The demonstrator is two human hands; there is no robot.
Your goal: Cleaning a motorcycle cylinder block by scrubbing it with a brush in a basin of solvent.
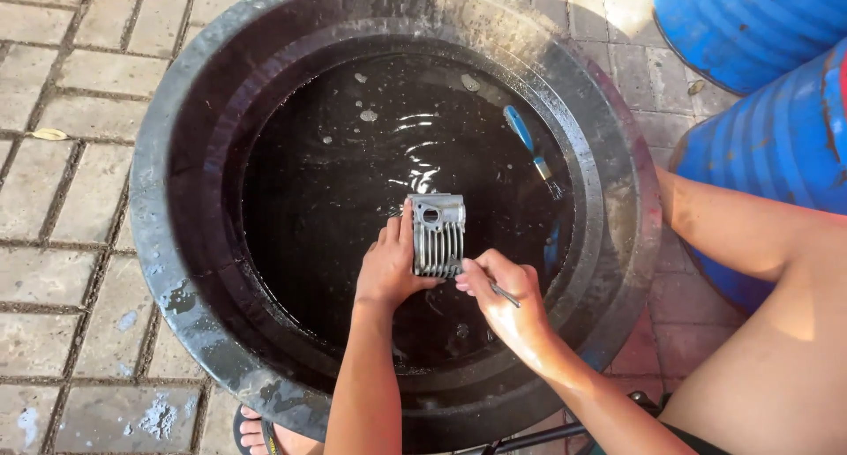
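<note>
Water filled the black tub (176, 270) beneath my hands. My left hand (388, 265) gripped a finned metal part (437, 234) above the surface, while my right hand (503, 292) pinched a thin tool (505, 294) against its lower edge. Blue barrels (776, 137) stood nearby.

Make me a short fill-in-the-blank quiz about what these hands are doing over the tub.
1. The left hand holds a ribbed grey metal engine part above dark ____.
2. The right hand grips a thin ____ tool.
3. A blue-handled brush lies inside the round ____ tub.
4. Beside the tub stand ____ barrels.

Missing words: water; metal; black; blue
</note>
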